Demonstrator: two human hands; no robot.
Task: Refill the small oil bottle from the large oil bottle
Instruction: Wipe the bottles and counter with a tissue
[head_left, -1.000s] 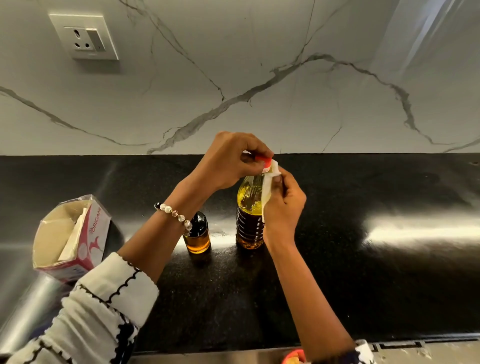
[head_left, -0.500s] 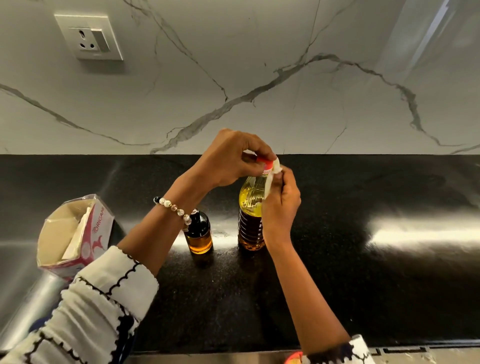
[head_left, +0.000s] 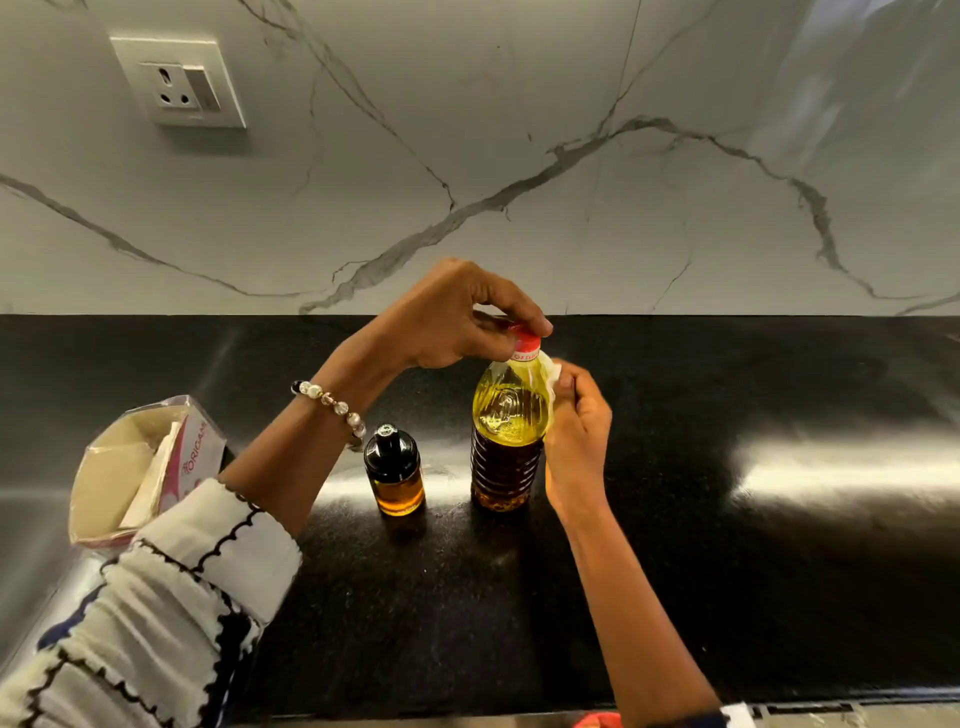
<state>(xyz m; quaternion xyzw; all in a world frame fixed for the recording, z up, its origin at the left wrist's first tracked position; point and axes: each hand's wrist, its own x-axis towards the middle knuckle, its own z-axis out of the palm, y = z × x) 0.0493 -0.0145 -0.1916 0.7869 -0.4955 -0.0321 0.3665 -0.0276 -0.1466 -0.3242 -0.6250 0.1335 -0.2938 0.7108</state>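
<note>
A: The large oil bottle (head_left: 506, 441) stands upright on the counter (head_left: 727, 571); its red cap (head_left: 524, 342) is pinched by the left hand (head_left: 447, 317).

B: The right hand (head_left: 576, 421), lowered since a second ago, is closed on a white tissue (head_left: 551, 376) at the shoulder. The small oil bottle (head_left: 393, 470) is capped; pouring is judged not begun.

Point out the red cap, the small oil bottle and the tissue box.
red cap (head_left: 525, 343): head view, on its side wall.
small oil bottle (head_left: 394, 475): head view, on its body.
tissue box (head_left: 193, 451): head view, on its printed side.
</note>
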